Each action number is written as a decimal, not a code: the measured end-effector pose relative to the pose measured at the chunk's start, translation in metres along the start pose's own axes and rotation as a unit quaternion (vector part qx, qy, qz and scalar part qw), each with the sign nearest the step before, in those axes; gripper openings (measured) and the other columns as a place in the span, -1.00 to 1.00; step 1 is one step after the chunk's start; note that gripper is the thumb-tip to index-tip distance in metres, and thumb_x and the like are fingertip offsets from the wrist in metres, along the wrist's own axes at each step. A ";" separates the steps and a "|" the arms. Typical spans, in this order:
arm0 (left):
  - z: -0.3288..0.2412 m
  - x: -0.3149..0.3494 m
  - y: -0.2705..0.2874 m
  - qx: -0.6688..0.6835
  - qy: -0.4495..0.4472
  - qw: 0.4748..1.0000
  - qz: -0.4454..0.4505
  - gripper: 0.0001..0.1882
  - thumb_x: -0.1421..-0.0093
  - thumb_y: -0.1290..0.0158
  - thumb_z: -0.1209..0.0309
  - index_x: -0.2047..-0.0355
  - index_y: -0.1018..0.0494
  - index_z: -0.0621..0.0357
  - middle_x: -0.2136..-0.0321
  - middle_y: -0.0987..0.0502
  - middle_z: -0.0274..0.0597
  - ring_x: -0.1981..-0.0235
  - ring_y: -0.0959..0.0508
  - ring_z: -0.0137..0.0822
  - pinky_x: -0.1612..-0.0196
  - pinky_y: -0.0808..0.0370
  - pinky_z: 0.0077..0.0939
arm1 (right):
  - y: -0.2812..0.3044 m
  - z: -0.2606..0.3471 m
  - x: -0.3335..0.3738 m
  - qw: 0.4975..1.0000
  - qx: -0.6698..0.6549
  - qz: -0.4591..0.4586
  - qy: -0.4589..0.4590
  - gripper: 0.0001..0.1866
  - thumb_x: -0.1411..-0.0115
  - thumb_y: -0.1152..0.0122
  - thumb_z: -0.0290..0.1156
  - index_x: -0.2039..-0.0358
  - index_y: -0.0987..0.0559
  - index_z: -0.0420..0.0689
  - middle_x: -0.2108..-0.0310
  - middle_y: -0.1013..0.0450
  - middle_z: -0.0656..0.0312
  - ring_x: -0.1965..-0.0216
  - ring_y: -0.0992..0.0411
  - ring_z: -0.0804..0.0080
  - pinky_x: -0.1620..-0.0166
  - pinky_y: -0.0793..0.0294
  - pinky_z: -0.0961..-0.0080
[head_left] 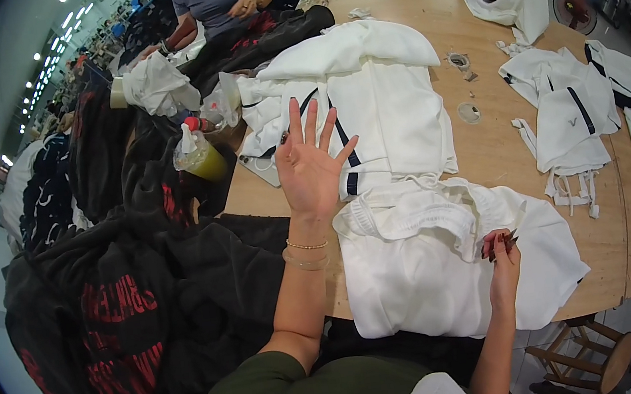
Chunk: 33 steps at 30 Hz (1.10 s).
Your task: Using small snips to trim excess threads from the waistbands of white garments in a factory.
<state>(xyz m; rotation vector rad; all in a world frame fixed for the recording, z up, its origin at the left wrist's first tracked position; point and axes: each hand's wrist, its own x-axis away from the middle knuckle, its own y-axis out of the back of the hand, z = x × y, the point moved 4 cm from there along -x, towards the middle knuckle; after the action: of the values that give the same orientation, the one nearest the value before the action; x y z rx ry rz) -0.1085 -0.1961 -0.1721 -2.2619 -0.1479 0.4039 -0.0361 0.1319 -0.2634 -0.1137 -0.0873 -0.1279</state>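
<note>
My left hand [310, 167] is raised with its palm showing and fingers spread, holding nothing. It hangs over the table's near left part, beside a stack of white garments [396, 109] with dark stripes. My right hand [503, 261] is closed around a small dark pointed tool [512, 239], which looks like thread snips; most of it is hidden in the fingers. Beneath that hand a white garment [417, 287] with a gathered elastic waistband [415, 219] lies spread at the table's near edge.
Dark garments with red print [205, 269] heap up on the left. A drink cup [199, 158] and plastic bags [221, 101] stand among them. More white garments [560, 102] lie right on the wooden table [503, 150]. Two people work across it. A wooden stool [588, 356] stands below right.
</note>
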 end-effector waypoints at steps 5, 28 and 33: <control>-0.006 0.002 -0.005 0.005 -0.002 1.000 -0.005 -0.22 -0.17 0.12 -0.12 -0.35 0.09 -0.28 -0.32 -0.01 -0.22 -0.30 -0.07 -0.18 -0.19 -0.17 0.12 | 0.007 -0.004 -0.001 1.000 0.006 0.010 -0.001 -0.73 -0.35 0.06 -0.27 0.40 -0.45 -0.17 0.51 -0.29 0.37 0.45 -0.21 0.60 0.29 -0.20 0.64; -0.040 0.075 -0.177 0.015 0.029 0.893 0.449 -0.10 0.02 0.25 -0.52 -0.11 -0.32 -0.16 -0.21 -0.04 0.12 -0.18 -0.13 0.14 -0.18 -0.05 0.18 | 0.004 -0.013 -0.006 1.000 -0.017 0.007 0.009 -0.75 -0.35 0.05 -0.30 0.40 -0.45 -0.18 0.52 -0.32 0.34 0.45 -0.24 0.60 0.31 -0.25 0.65; -0.038 0.087 -0.185 0.001 0.020 0.899 0.438 -0.13 -0.02 0.31 -0.50 0.01 -0.33 -0.04 -0.05 -0.16 0.14 -0.06 -0.24 0.13 -0.16 -0.09 0.17 | 0.000 -0.025 -0.008 0.999 -0.029 0.023 0.020 -0.74 -0.36 0.06 -0.29 0.39 -0.45 -0.19 0.52 -0.32 0.35 0.46 -0.23 0.61 0.32 -0.24 0.65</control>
<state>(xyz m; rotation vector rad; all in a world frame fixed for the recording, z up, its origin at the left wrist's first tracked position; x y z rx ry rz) -0.0093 -0.0806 -0.0304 -2.2185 0.9278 0.8085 -0.0418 0.1301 -0.2889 -0.1714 -0.0416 -0.0866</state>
